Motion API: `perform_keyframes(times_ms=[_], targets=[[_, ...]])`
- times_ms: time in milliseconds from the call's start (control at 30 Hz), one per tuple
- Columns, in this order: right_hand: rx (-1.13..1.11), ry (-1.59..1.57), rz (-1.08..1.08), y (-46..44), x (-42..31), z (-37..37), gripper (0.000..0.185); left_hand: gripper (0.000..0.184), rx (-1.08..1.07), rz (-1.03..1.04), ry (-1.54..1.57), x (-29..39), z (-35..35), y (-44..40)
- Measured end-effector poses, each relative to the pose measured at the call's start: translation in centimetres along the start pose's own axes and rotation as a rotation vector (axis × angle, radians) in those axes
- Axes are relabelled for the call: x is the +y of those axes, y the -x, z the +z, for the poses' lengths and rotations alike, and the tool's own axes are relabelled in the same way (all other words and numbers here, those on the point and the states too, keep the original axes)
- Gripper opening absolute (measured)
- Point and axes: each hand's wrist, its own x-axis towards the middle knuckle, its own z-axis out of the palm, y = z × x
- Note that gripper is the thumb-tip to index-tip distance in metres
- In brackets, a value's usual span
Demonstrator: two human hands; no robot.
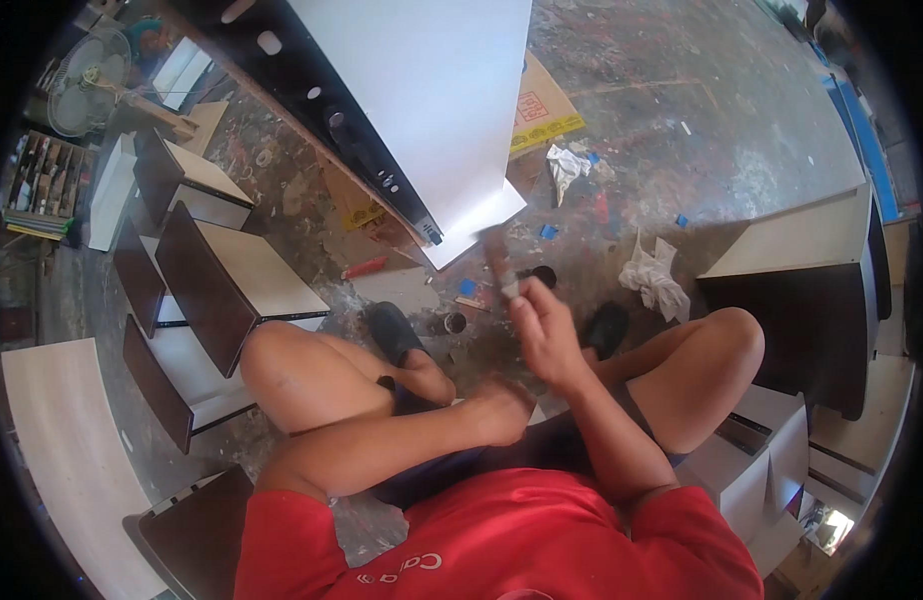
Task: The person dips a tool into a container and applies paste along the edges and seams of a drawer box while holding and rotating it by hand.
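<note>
My right hand (pixel 547 335) is closed around a short hand tool (pixel 498 260) with a pale part near the fingers and a brown far end, blurred by motion; its exact kind is unclear. The tool's end is close to the lower corner of a large white panel piece (pixel 412 90) with a black slotted metal rail (pixel 332 120) along its side. My left hand (pixel 504 410) is curled in front of my lap, fingers closed; whatever may be inside is hidden.
Brown-and-white drawers (pixel 232 265) stand on the left, and a dark cabinet piece (pixel 792 290) on the right. Crumpled paper (pixel 655 280), cardboard (pixel 547 105) and a red tube (pixel 366 267) lie on the stained floor. A fan (pixel 90 82) stands at far left.
</note>
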Motion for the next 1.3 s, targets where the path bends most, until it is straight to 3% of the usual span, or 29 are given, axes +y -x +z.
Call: perform_keyframes(times_ms=[100,300,567,667,767,900,1100,1133,1200,1300], targets=[[-0.115,0.069,-0.064,0.9,-0.5,0.7,0.018,0.035,-0.166,-0.058,0.087,0.0,-0.7,-0.4],[-0.024,0.044,0.012,0.2,-0.6,-0.3,0.017,0.034,0.002,0.010,0.009,0.1,-0.1,0.1],[-0.202,0.103,-0.056,1.5,-0.7,1.2,0.016,0.035,-0.017,-0.020,0.141,-0.6,1.9,-0.7],[-0.061,0.084,-0.039,0.9,-1.2,0.6,0.014,0.034,-0.024,-0.045,0.093,0.2,0.0,0.1],[-0.066,0.081,-0.025,0.9,-0.9,0.9,0.012,0.034,-0.030,-0.058,0.095,0.3,-0.5,0.3],[-0.228,0.156,-0.129,1.7,-0.5,2.0,0.016,0.034,0.131,0.025,0.166,-1.0,3.6,-0.4],[-0.132,0.086,0.059,1.1,-1.0,1.0,0.020,0.034,-0.035,-0.022,0.053,0.2,-0.3,0.3],[-0.126,0.101,0.095,1.0,-1.3,0.9,0.020,0.027,-0.037,-0.037,0.080,0.0,0.2,0.0],[-0.177,0.100,0.001,1.4,-1.4,1.6,0.019,0.020,-0.044,-0.066,0.132,-0.4,1.9,-0.7],[-0.201,0.077,-0.077,1.7,-1.2,2.0,0.018,0.020,0.136,-0.043,0.222,-0.5,2.5,0.0]])
